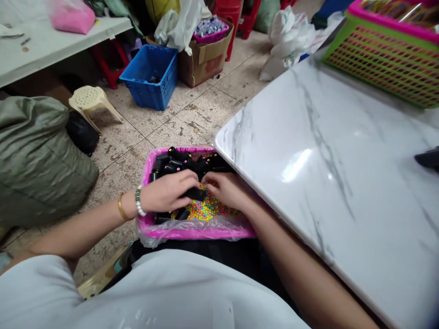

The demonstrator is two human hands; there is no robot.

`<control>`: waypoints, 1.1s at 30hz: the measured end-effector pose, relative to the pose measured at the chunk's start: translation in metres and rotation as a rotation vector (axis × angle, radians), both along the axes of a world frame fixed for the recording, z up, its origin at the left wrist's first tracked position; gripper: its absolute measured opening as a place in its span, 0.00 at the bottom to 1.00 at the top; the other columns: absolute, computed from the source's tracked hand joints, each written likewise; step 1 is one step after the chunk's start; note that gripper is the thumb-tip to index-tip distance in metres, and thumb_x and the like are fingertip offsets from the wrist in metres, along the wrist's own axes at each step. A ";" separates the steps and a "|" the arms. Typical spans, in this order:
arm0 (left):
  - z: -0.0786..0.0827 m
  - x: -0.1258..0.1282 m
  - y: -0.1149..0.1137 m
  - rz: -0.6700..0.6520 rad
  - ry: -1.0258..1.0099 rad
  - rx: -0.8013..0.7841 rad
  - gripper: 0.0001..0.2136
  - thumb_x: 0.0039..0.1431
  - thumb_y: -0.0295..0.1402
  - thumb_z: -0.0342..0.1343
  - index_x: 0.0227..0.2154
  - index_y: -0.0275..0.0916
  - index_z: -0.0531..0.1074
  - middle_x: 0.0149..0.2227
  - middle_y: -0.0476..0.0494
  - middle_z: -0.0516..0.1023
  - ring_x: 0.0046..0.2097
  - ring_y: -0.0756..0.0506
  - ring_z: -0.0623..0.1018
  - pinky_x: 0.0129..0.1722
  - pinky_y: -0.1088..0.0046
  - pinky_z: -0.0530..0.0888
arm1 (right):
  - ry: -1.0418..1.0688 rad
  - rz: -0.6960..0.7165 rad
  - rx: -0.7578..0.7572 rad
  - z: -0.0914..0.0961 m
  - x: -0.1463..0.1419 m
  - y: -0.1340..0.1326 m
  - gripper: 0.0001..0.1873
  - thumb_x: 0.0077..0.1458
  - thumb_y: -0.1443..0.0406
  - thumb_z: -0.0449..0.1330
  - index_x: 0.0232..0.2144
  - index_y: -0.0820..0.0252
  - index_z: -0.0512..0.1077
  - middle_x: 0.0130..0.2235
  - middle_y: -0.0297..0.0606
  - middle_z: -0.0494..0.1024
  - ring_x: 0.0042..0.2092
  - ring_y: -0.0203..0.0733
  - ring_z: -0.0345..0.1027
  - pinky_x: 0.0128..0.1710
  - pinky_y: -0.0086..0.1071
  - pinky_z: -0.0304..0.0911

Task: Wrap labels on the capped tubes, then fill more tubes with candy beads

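Observation:
A pink basket [178, 230] lined with clear plastic rests on my lap. It holds several small black tubes [171, 162] and a heap of tiny multicoloured beads [206, 209]. My left hand [168, 192] is inside the basket, fingers curled round a black tube [196, 194]. My right hand [224, 187] is beside it, fingers closed and touching the same tube's end over the beads. Bracelets sit on my left wrist.
A white marble-look table [325, 160] stands to the right, its corner over the basket. A green and pink basket [387, 55] sits at its far edge. On the floor: a blue crate [151, 77], a cardboard box [206, 57], a cream stool [91, 103], a grey-green sack [37, 160].

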State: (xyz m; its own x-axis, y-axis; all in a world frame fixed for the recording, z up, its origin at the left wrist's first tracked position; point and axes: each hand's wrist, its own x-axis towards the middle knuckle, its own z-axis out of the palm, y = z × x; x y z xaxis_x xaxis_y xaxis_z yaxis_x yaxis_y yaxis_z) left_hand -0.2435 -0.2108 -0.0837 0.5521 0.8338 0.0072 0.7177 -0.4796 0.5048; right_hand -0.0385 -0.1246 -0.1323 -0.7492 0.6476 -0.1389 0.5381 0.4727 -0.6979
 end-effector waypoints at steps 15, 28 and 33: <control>0.004 0.015 -0.009 0.324 -0.170 -0.159 0.11 0.52 0.29 0.59 0.40 0.37 0.75 0.28 0.52 0.71 0.29 0.52 0.70 0.29 0.77 0.67 | 0.118 -0.113 0.186 0.003 -0.011 0.004 0.19 0.48 0.74 0.58 0.44 0.61 0.72 0.44 0.43 0.75 0.46 0.47 0.68 0.51 0.40 0.63; -0.031 0.073 0.024 -0.018 0.353 -0.148 0.14 0.57 0.40 0.62 0.40 0.34 0.78 0.39 0.37 0.77 0.41 0.40 0.77 0.37 0.67 0.72 | -0.073 -0.184 0.226 -0.025 0.084 -0.021 0.24 0.53 0.69 0.59 0.54 0.53 0.73 0.53 0.43 0.75 0.56 0.57 0.66 0.60 0.55 0.57; -0.032 0.070 0.020 -0.031 0.439 -0.080 0.15 0.56 0.41 0.63 0.34 0.30 0.78 0.35 0.34 0.77 0.44 0.36 0.75 0.42 0.62 0.70 | -0.132 0.041 0.321 -0.024 0.063 -0.021 0.22 0.51 0.75 0.57 0.45 0.53 0.79 0.53 0.42 0.77 0.54 0.54 0.69 0.58 0.50 0.62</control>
State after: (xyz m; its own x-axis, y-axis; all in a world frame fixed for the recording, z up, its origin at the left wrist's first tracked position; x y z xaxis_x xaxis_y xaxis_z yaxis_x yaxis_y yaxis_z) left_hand -0.1734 -0.1909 -0.1154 0.5131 0.8051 -0.2977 0.8582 -0.4760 0.1919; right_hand 0.0248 -0.1459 -0.1565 -0.7647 0.6436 -0.0305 0.5897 0.6800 -0.4358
